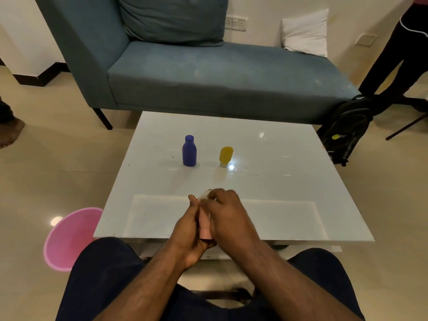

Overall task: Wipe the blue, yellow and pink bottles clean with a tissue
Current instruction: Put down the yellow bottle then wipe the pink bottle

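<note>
A: What is held in the hands?

B: A pale pink bottle (205,224) is gripped by the left hand (190,230) above the near edge of the white table (289,181), mostly hidden. A white tissue (204,195) is pressed over its top by the curled fingers of the right hand (228,216).

A: And the other bottles?

B: A matte blue bottle (189,151), capped and upright, is set mid-table. Near it, to its right, a yellow bottle (225,156) is stood on its pale cap, tilted slightly. A pink bin (69,237) is seen on the floor, left of the table.
</note>
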Demonstrator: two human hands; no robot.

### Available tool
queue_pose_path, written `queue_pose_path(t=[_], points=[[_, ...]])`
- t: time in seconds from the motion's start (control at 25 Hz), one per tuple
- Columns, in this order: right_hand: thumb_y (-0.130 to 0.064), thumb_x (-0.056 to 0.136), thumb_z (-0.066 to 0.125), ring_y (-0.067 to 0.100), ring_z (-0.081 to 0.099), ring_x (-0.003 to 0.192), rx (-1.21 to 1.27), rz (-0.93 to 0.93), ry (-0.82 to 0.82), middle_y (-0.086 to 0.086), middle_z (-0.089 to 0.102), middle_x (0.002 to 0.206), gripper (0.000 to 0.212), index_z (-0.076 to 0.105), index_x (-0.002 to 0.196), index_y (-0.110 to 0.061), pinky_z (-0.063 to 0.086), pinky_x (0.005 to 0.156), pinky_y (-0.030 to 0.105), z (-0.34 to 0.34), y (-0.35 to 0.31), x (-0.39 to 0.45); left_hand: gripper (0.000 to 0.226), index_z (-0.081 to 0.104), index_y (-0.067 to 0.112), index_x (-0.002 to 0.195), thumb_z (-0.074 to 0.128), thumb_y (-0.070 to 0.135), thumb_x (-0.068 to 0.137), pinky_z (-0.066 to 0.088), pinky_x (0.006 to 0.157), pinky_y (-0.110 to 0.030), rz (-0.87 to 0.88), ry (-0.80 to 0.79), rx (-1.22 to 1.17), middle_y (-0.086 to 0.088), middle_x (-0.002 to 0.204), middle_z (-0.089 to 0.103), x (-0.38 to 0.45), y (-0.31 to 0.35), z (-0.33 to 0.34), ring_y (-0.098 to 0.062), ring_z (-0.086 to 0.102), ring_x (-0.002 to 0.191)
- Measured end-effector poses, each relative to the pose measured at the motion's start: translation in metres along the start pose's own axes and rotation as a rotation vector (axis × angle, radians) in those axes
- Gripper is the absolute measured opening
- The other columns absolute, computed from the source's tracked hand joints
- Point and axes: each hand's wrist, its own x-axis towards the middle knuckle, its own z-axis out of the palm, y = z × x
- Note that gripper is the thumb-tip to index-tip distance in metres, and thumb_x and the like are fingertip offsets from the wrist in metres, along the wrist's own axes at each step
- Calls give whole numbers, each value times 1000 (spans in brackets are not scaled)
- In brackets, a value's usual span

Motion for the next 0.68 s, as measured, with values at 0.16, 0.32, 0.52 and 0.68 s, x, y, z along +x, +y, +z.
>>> queue_pose_path(t=[0.16,0.32,0.52,0.68], points=[[-15,86,61,22,52,105,90,82,50,6,60,112,29,65,115,-13,48,89,32,-2,21,10,60,59,14,132,50,58,91,55,73,-41,16,14,-12,-15,114,72,-2,0,6,-28,68,97],[-14,89,53,15,54,100,223,174,111,1,60,108,27,66,112,-14,49,88,32,3,12,0,63,55,11,136,53,55,91,52,94,-51,-22,11,-94,-19,123,69,0,3,3,-36,64,115],[-8,84,62,15,53,103,184,79,44,2,61,112,31,67,114,-15,50,87,28,7,2,-32,65,51,8,136,48,58,94,55,89,-57,-78,37,-149,-24,125,67,1,3,-2,-41,65,114],[-11,87,59,17,53,103,180,162,105,2,59,111,26,67,111,-14,50,86,30,5,13,-3,59,52,14,137,48,54,95,49,99,-60,-66,13,-167,-20,127,67,0,2,2,-40,63,119]])
